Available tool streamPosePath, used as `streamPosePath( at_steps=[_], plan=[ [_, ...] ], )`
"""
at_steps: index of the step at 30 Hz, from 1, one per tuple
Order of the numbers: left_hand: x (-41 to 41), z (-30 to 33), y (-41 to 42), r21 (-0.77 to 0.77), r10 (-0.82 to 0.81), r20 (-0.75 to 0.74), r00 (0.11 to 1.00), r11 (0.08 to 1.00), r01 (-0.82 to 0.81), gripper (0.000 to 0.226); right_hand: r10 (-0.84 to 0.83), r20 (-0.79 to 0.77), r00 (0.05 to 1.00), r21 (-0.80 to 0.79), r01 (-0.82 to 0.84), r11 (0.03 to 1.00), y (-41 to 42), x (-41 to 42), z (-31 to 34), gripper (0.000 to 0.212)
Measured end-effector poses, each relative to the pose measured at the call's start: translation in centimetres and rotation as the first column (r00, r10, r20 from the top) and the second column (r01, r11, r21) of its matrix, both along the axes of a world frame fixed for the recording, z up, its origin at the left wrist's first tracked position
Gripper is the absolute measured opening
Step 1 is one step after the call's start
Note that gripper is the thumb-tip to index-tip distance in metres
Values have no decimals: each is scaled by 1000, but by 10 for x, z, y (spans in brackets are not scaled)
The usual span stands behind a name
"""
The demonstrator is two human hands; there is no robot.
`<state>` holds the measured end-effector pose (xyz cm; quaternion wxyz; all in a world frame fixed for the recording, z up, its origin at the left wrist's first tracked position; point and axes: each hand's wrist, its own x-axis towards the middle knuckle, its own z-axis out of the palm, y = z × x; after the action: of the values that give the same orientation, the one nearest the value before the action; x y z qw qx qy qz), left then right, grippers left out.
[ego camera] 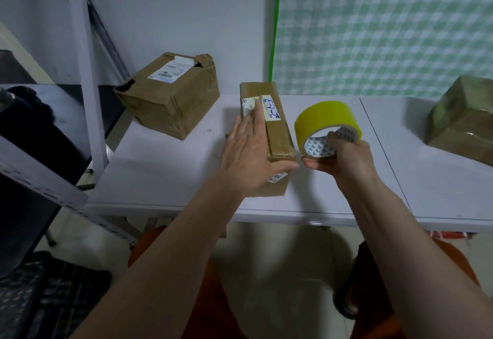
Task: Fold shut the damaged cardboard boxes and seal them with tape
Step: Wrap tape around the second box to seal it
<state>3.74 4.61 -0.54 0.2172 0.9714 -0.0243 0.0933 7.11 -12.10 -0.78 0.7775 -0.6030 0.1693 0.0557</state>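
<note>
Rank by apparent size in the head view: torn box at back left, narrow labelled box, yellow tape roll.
1. torn box
2. narrow labelled box, partly hidden by the left hand, so a close call
3. yellow tape roll, in the right hand

White desk spans mid-frame, a thin seam dividing its top toward the right. Plain pale wall behind. Upper right: green-and-white checked curtain, bright green edge strip on its left side. Left of frame: grey metal shelving upright, slanted (wide-angle distortion likely). Light-coloured floor below the desk edge, dim and shadowed.
</note>
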Motion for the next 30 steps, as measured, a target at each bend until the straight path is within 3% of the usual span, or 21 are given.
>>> streamPosePath(
  at_steps=[5, 11, 14, 18, 22, 25, 27, 30],
  plan=[
    [0, -4, 4, 7, -8, 3, 1000, 1000, 8, 130, 20, -84, 996, 90, -12, 996, 6, 0, -22, 11],
    [-3, -8, 6, 11, -19, -51, 999, 1000, 19, 102, 139, -145, 980, 263, -98, 960, 16, -2, -44, 12],
    [-7, -9, 2, -13, 84, -79, 993, 996, -85, 106, 141, -130, 981, 233, -108, 967, 17, -4, -50, 10],
    [-11, -12, -3, -102, 175, -2, 985, 979, -174, 97, 162, -116, 980, 207, -136, 969, 26, -15, -54, 13],
    [-17, -22, -11, -415, 217, 194, 957, 902, -120, 91, 54, 71, 996, 0, -54, 999, 23, -16, -28, 14],
    [-17, -24, -23, -584, 182, 184, 966, 810, -41, 97, 5, 183, 983, -113, 16, 993, 17, -14, -2, 12],
    [-17, -24, -28, -589, 126, 129, 984, 808, -26, 97, -19, 178, 984, -128, 42, 991, 16, -16, 3, 17],
    [-19, -24, -27, -451, 98, 20, 995, 889, -79, 86, -12, 99, 995, -134, 26, 991, 17, -21, -6, 13]
  ],
)
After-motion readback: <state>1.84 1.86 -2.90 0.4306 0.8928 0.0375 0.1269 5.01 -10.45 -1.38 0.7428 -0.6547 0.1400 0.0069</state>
